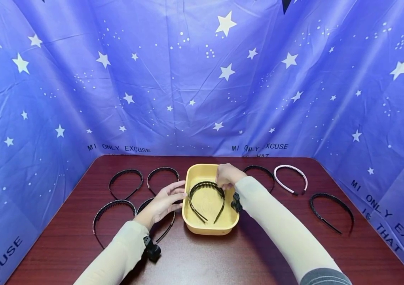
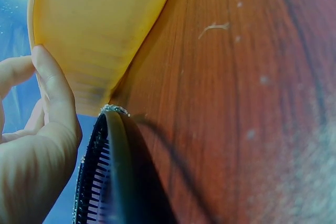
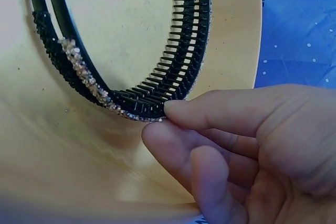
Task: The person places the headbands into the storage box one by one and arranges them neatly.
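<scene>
A yellow plastic basin (image 1: 210,231) stands in the middle of the table, holding two black toothed headbands laid almost together. In the right wrist view, one is a glittery headband (image 3: 86,74) and the other a black beaded headband (image 3: 50,40). My right hand (image 1: 228,176) reaches over the basin's right rim and pinches the glittery one between thumb and forefinger. With fingers fairly straight, my left hand (image 1: 164,204) touches the basin's left side at the rim. Below that hand, a toothed headband (image 2: 97,182) lies close beside the basin, partly hidden by the hand in the head view.
Several black headbands (image 1: 114,202) lie on the dark red table (image 1: 205,257) left of the basin. To its right are a black headband (image 1: 264,170), a pink headband (image 1: 305,178) and a black braided headband (image 1: 342,204). A blue star-patterned curtain (image 1: 187,79) surrounds the table.
</scene>
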The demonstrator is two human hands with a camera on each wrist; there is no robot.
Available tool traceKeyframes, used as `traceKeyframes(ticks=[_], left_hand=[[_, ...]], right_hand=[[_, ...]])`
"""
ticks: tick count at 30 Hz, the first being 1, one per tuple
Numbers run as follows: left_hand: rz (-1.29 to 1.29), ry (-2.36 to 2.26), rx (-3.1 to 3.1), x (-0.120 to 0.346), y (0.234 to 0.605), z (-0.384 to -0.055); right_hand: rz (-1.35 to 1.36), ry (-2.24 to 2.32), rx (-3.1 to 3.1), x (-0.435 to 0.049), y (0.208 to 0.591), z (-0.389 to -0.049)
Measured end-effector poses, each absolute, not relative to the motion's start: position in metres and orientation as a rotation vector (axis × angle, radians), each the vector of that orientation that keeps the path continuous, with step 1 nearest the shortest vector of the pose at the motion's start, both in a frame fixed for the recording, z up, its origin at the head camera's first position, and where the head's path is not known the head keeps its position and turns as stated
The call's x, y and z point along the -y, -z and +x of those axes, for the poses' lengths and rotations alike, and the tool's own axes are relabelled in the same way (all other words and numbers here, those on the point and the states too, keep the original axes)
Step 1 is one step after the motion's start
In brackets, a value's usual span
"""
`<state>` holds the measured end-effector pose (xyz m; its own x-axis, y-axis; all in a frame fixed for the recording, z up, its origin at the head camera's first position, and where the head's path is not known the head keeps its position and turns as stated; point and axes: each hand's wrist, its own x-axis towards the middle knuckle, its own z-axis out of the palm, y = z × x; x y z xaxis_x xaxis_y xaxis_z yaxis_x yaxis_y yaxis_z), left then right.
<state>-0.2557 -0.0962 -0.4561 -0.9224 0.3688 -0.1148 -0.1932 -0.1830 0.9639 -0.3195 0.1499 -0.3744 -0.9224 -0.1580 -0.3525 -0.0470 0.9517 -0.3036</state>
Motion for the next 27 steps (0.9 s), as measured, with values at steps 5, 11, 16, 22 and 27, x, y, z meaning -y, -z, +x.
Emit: traceKeyframes(ticks=[5, 11, 16, 22, 27], left_hand=[[0.209, -2.16, -1.728, 0.096, 0.456, -0.256], [0.212, -2.157, -1.732, 0.096, 0.456, -0.255], [0.206, -2.168, -1.719, 0.097, 0.455, -0.254], [0.232, -2.167, -1.722, 0.097, 0.457, -0.255], [0.208, -2.164, -1.724, 0.097, 0.457, -0.255]], right_hand=[[-0.148, 0.437, -2.723, -0.151, 0.374, -0.319], [-0.147, 0.554, -2.696, -0.154, 0.368, -0.315], [-0.185, 0.624, -2.709, -0.157, 0.362, -0.312], [-0.226, 0.696, -2.71, -0.166, 0.358, -0.309], [-0.284, 0.705, -2.729, -0.175, 0.356, -0.307]])
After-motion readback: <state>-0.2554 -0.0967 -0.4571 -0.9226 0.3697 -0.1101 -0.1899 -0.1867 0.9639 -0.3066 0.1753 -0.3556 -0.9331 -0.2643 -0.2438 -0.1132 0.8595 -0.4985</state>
